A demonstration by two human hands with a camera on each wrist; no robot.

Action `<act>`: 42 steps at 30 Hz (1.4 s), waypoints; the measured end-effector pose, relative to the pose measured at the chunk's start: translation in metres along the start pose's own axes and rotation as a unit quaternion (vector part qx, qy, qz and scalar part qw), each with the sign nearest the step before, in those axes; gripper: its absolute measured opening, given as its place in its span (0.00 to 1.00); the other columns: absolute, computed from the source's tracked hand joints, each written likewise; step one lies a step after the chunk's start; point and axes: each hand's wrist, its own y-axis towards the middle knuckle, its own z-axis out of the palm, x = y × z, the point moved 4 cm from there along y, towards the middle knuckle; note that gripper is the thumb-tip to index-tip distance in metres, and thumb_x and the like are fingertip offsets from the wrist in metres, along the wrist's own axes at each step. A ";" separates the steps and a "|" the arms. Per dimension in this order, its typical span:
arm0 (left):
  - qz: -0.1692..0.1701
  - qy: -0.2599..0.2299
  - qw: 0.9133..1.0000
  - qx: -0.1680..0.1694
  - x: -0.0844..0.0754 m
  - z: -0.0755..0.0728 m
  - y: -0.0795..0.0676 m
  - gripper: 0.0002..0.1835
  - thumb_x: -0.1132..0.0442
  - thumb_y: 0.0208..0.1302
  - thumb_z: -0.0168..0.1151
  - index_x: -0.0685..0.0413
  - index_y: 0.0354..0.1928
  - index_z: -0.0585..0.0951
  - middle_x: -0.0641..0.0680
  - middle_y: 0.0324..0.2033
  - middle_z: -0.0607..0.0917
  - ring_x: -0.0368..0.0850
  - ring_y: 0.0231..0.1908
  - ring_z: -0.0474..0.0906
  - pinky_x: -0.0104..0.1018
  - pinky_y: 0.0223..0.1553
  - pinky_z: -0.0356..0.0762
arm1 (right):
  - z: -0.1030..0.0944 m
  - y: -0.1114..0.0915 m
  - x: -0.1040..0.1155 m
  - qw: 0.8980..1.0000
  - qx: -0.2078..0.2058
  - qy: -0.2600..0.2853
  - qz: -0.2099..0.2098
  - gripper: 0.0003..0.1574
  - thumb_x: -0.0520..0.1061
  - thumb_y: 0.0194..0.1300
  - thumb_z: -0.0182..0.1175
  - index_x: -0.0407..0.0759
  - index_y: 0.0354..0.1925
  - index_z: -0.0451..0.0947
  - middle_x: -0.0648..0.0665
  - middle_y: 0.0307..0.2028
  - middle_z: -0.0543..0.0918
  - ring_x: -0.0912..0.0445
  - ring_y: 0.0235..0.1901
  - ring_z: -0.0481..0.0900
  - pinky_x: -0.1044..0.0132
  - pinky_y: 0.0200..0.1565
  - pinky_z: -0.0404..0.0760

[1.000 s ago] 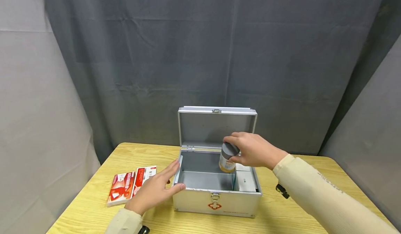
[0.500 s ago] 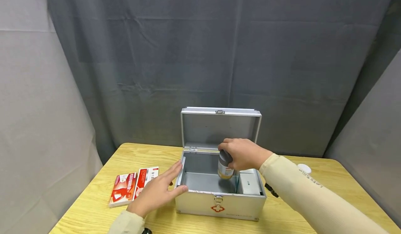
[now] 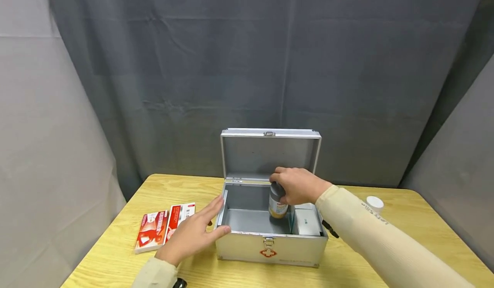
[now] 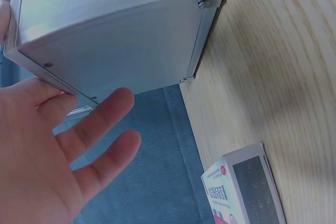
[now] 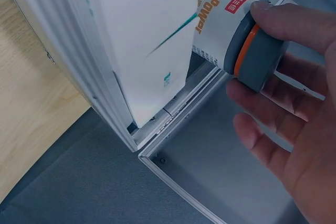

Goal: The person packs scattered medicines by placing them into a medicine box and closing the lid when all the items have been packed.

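Note:
A silver first-aid case [image 3: 247, 247] with a red cross badge stands on the table, its lid [image 3: 270, 154] raised. Inside the case, my right hand [image 3: 301, 186] grips a pill bottle [image 3: 278, 206] by its dark grey cap. The right wrist view shows an orange ring under that cap and a white label on the bottle [image 5: 218, 22]. White boxes [image 3: 307, 222] fill the case's right compartment, beside the bottle. At the case's left wall, my left hand [image 3: 194, 234] rests with fingers extended, touching the rim; in the left wrist view, its fingers [image 4: 100, 121] are spread.
Two red-and-white medicine boxes lie left of the case, one flat orange-red box [image 3: 152, 230] and one with a red panel [image 3: 180, 217]. A white round lid or bottle [image 3: 375, 203] stands behind my right sleeve. A grey curtain [image 3: 247, 65] hangs behind the table [image 3: 185, 185].
The right hand has lowered the bottle deeper into the case and brought it more upright. The left hand stays at the case's left edge. The white round object has come into view at right.

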 end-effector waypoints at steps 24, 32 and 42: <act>0.005 0.005 1.000 0.005 -0.002 -0.004 -0.003 0.43 0.30 0.64 0.54 0.38 0.76 0.59 0.38 0.78 0.55 0.55 0.66 0.74 0.61 0.64 0.72 | 0.002 -0.006 -0.002 1.000 0.004 0.002 -0.007 0.32 0.49 0.47 0.80 0.43 0.51 0.81 0.46 0.40 0.82 0.56 0.35 0.81 0.59 0.39 0.85; -0.004 0.002 1.000 0.010 -0.005 -0.004 -0.003 0.44 0.27 0.63 0.52 0.36 0.76 0.58 0.37 0.78 0.54 0.55 0.70 0.69 0.61 0.64 0.71 | 0.003 -0.003 -0.004 1.000 0.007 0.004 0.003 0.33 0.49 0.47 0.80 0.45 0.51 0.81 0.47 0.41 0.83 0.54 0.36 0.82 0.57 0.40 0.85; 0.006 -0.002 1.000 0.006 -0.008 -0.002 -0.004 0.44 0.27 0.64 0.51 0.39 0.76 0.59 0.39 0.78 0.56 0.53 0.72 0.67 0.60 0.66 0.70 | 0.014 -0.002 -0.008 0.999 0.031 0.029 0.029 0.35 0.48 0.48 0.79 0.51 0.56 0.81 0.46 0.43 0.82 0.52 0.40 0.83 0.55 0.43 0.85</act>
